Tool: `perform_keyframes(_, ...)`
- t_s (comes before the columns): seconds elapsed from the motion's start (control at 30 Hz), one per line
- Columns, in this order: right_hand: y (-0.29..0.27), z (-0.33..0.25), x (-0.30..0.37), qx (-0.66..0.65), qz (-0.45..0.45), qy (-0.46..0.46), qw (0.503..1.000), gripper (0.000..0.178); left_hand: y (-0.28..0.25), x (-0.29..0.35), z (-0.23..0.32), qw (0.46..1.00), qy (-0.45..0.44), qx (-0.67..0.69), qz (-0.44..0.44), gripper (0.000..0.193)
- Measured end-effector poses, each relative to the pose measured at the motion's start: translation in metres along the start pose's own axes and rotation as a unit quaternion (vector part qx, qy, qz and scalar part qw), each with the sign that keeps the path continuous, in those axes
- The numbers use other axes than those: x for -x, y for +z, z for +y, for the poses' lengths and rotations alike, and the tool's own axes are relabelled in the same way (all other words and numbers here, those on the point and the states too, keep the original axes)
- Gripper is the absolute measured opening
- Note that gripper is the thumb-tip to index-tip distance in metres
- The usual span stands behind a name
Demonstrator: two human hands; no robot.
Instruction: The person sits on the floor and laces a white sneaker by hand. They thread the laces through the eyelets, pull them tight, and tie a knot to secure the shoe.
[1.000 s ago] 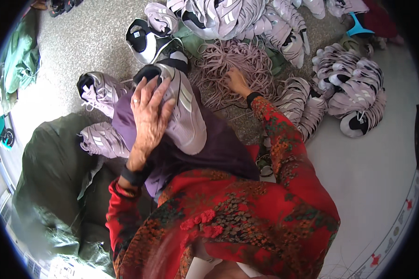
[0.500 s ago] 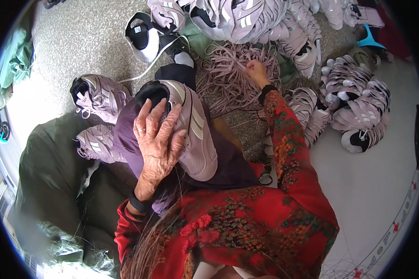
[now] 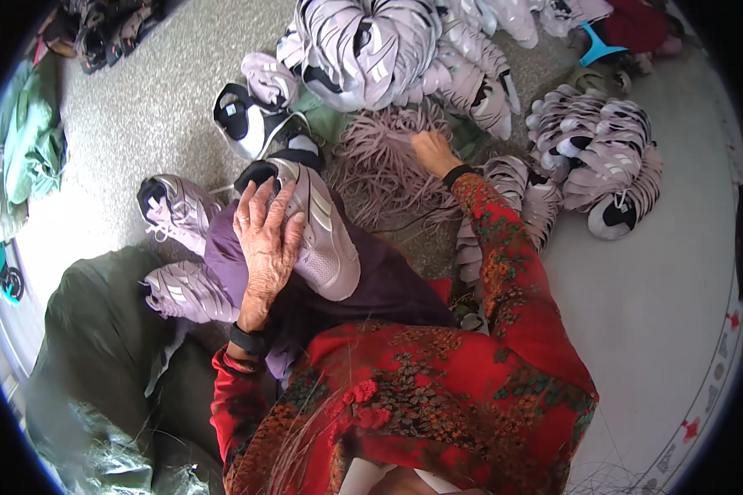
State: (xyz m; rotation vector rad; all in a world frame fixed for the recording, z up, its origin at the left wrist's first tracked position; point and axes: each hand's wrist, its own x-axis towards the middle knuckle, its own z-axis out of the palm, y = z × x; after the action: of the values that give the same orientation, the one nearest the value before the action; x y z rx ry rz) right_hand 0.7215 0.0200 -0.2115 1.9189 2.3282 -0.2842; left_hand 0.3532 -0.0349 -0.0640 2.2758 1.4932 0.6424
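A pale pink sneaker [image 3: 326, 247] with light side stripes and a dark lining lies across my lap on purple cloth. My left hand [image 3: 268, 235] rests over its opening and upper, fingers outstretched and spread. Farther off, a large tangled heap of pink shoelaces [image 3: 371, 165] covers the floor. At the heap's right side is my right hand [image 3: 436, 153], its fingers pinched together on a shoelace; the fingertips are partly hidden among the strands. Two more pink sneakers stand left of my knees, an upper one [image 3: 177, 210] and a lower one [image 3: 191, 293].
Stacked pink shoes [image 3: 371, 49] fill the far middle, with another stack [image 3: 598, 157] at the right. A black-and-white shoe [image 3: 243, 124] lies beyond my knees. Dark green sheeting [image 3: 99, 322] spreads at the left. A blue tool [image 3: 598, 49] lies far right.
The view has tilted, so the shoes and laces appear lower and farther left. My right hand stays at the lace heap with fingers closed; my left hand stays on the sneaker.
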Motion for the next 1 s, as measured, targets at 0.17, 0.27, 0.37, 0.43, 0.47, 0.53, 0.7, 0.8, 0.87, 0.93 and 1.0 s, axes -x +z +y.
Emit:
perform_keyframes(0.17, -0.046, -0.013, 0.001, -0.051, 0.120, -0.010, 0.991, 0.006, 0.000, 0.002, 0.002, 1.000, 0.018, -0.016, 0.014, 0.043)
perform_keyframes(0.27, -0.112, -0.063, 0.013, -0.330, 0.031, -0.026, 0.943, 0.010, -0.005, -0.004, 0.021, 0.997, 0.042, -0.045, 0.042, 0.050)
perform_keyframes(0.37, -0.188, -0.131, 0.048, -0.407, -0.031, -0.229, 0.883, 0.013, -0.021, -0.026, 0.070, 0.972, 0.110, 0.208, 0.014, 0.056)
perform_keyframes(0.43, -0.227, -0.154, 0.065, -0.490, -0.083, -0.235, 0.835, 0.012, -0.018, -0.028, 0.081, 0.921, 0.050, 0.385, -0.041, 0.052)
perform_keyframes(0.47, -0.238, -0.154, 0.071, -0.495, -0.051, -0.230, 0.836, 0.012, -0.022, -0.023, 0.075, 0.820, -0.024, 0.536, -0.201, 0.047)
perform_keyframes(0.53, -0.260, -0.147, 0.081, -0.503, -0.025, -0.168, 0.847, 0.011, -0.029, -0.005, 0.075, 0.798, -0.028, 0.578, -0.169, 0.031)
perform_keyframes(0.7, -0.262, -0.045, 0.096, -0.373, 0.134, -0.042, 0.917, 0.018, -0.070, 0.053, 0.031, 0.925, -0.048, 0.363, -0.100, 0.032)
perform_keyframes(0.8, -0.257, 0.023, 0.104, -0.352, 0.161, 0.115, 0.915, 0.021, -0.090, 0.089, 0.003, 0.960, -0.072, 0.245, -0.114, 0.028)
perform_keyframes(0.87, -0.261, 0.060, 0.103, -0.256, 0.154, 0.170, 0.939, 0.020, -0.089, 0.112, -0.008, 0.967, -0.073, 0.226, -0.091, 0.024)
perform_keyframes(0.93, -0.249, 0.094, 0.100, -0.167, 0.109, 0.159, 0.967, 0.019, -0.090, 0.126, -0.009, 0.968, -0.099, 0.209, -0.096, 0.019)
perform_keyframes(1.0, -0.214, 0.104, 0.088, 0.075, 0.093, 0.068, 0.990, 0.022, -0.084, 0.125, 0.001, 0.959, -0.117, 0.230, -0.116, 0.024)
